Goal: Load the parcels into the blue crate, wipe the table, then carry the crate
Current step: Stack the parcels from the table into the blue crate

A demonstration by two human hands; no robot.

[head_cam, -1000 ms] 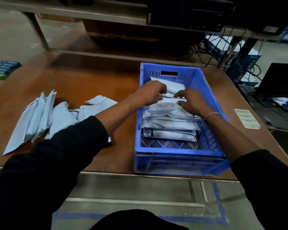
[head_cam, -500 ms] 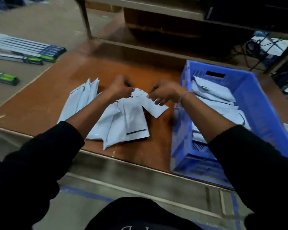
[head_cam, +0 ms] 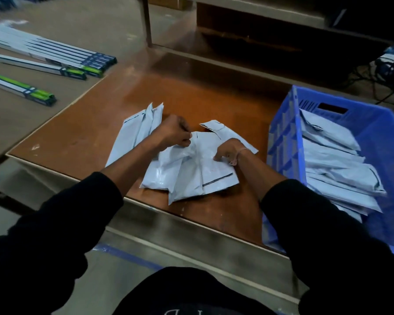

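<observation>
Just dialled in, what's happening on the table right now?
A person is gathering grey mailer parcels from the brown table. The left hand and right hand are both closed on the loose pile. The blue crate stands to the right, already holding a stack of parcels. A few more mailers lie behind the left arm. No wiping cloth is visible.
</observation>
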